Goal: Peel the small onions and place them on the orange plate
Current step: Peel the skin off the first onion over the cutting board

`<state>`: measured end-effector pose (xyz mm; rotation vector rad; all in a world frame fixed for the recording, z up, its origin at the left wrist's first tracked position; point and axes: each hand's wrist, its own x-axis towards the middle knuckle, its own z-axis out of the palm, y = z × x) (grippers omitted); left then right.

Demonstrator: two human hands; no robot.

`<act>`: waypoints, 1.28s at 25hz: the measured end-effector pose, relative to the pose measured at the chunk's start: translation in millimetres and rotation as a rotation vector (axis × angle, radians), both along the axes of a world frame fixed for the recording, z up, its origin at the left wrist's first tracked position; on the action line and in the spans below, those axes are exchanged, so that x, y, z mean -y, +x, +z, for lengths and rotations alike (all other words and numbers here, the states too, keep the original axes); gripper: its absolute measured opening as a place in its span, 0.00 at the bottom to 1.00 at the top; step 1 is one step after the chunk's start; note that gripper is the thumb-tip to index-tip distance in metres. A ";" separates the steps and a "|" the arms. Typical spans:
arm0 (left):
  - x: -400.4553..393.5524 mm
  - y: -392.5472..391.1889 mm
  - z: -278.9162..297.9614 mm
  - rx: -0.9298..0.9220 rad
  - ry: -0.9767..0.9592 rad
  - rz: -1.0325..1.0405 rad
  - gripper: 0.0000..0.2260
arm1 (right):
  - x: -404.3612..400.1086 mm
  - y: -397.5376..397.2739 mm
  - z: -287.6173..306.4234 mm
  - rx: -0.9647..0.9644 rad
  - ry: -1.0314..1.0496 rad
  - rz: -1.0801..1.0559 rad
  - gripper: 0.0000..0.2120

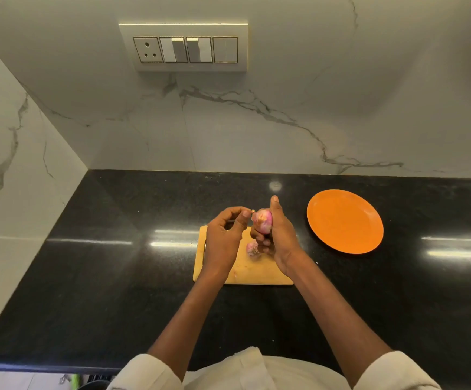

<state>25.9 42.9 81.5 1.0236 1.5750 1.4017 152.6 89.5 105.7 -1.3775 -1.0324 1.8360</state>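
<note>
My right hand holds a small pink onion above the wooden cutting board. Just left of that onion, my left hand pinches a scrap of its dry skin between thumb and fingertips. A second small onion with its skin on lies on the board, below the held one and partly behind my right fingers. The orange plate sits to the right of the board with nothing on it.
The board and plate rest on a black polished counter that meets marble walls at the back and on the left. A switch panel is set in the back wall. The counter's front edge runs just in front of my sleeves.
</note>
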 end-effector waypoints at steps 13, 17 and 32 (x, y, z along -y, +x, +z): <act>-0.5 0.4 8.4 -0.251 0.231 -0.089 0.10 | -3.9 7.4 24.5 0.013 -0.178 0.135 0.38; -0.6 -4.0 17.1 -0.567 0.366 -0.191 0.09 | -11.0 11.9 27.1 0.212 -0.178 0.196 0.40; -8.3 -0.4 10.1 -0.099 0.090 -0.070 0.05 | -14.2 16.4 10.6 0.001 0.069 0.091 0.29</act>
